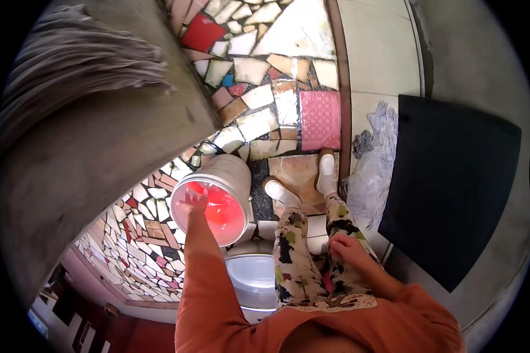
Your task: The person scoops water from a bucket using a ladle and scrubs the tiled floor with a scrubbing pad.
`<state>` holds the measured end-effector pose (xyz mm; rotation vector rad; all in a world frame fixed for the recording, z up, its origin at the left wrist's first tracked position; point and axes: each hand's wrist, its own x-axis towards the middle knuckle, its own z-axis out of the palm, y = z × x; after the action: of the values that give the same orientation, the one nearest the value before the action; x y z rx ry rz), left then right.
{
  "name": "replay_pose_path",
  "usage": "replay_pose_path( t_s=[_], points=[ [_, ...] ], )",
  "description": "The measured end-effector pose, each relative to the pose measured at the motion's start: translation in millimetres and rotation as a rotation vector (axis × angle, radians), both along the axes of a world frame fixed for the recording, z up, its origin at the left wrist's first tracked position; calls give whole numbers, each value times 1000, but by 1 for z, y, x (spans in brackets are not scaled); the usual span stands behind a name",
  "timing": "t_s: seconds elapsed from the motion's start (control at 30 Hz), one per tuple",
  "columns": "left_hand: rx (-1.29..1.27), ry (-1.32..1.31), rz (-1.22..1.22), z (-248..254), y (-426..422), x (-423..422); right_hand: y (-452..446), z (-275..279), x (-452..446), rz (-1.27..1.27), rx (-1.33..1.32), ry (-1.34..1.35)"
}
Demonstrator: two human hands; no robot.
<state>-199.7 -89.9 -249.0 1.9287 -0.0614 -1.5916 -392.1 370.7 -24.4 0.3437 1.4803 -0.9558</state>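
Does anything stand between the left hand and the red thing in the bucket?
Nothing visible: the left hand is at the open mouth of the bucket, close by the red thing, no lid between. Whether they touch is unclear.

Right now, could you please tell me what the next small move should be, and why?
Perhaps close the left hand on the red thing: both show inside the bucket, close together, but any grip is unclear. The right hand is well apart from it.
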Motion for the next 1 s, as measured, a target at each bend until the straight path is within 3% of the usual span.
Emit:
replay_pose_path(
  t_s=[0.07,0.13,0.2,0.23,0.27,0.33,0.43,0.67,0.73,0.77,0.83,1.0],
  points=[
    [51,172,-133,-42,-2,19,8,-5,-7,-33,63,-42],
    [113,75,-54,-30,22,-9,10,-8,-11,-167,85,-84],
    [224,204,-299,-32,35,-7,7,-8,-14,-159,117,-84],
    [286,139,-211,-60,45,11,4,-8,-16,-123,99,-77],
    [280,157,-210,-40,58,-1,-1,-7,-20,-86,79,-68],
    [187,-70,-391,1,88,-22,-21,5,-29,-55,103,-84],
    [148,-212,-540,17,109,-8,-37,14,-39,-33,102,-100],
    [207,-742,-569,13,93,1,-29,2,-45,-132,147,-101],
    [465,-265,-276,53,89,-21,-31,-2,-44,-123,154,-121],
    [465,-276,-260,44,88,-11,-32,-3,-43,-127,144,-145],
    [696,-26,-207,20,83,13,-36,-6,-38,-126,129,-181],
    [605,112,-101,23,90,37,-44,-2,-38,-63,168,-148]
  ],
)
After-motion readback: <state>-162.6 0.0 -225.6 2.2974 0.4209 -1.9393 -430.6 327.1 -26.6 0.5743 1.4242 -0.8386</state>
